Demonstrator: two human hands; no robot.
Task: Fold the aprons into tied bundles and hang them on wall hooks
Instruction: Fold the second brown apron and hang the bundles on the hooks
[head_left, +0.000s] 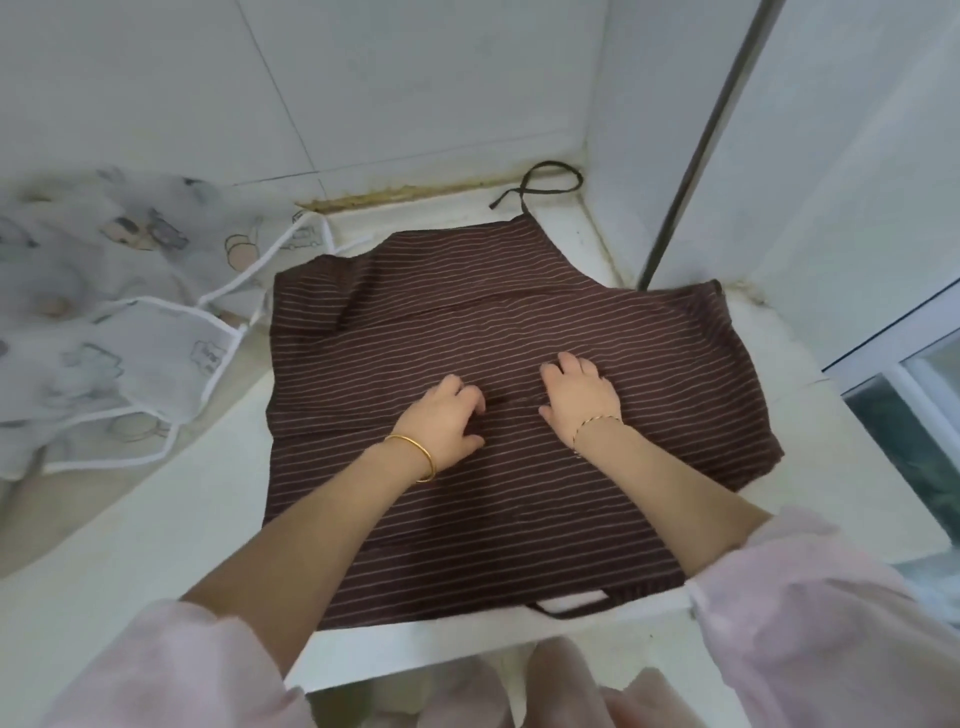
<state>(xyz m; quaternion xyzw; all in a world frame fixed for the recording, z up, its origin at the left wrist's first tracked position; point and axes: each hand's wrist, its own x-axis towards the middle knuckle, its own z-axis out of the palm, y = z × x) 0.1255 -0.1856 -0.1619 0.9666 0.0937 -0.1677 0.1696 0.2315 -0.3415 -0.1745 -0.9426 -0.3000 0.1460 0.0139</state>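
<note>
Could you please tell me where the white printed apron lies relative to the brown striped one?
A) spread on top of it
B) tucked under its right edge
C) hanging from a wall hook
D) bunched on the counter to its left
D: the white printed apron lies bunched on the counter, to the left of the brown striped apron, which is spread flat.

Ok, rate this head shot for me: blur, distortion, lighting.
Head view: the wide-angle lens slants and bows the dark window frame; light is soft and even, no glare, with faint shadows under the left hand and right hand; the printed apron is blurred, the striped apron sharper.
</note>
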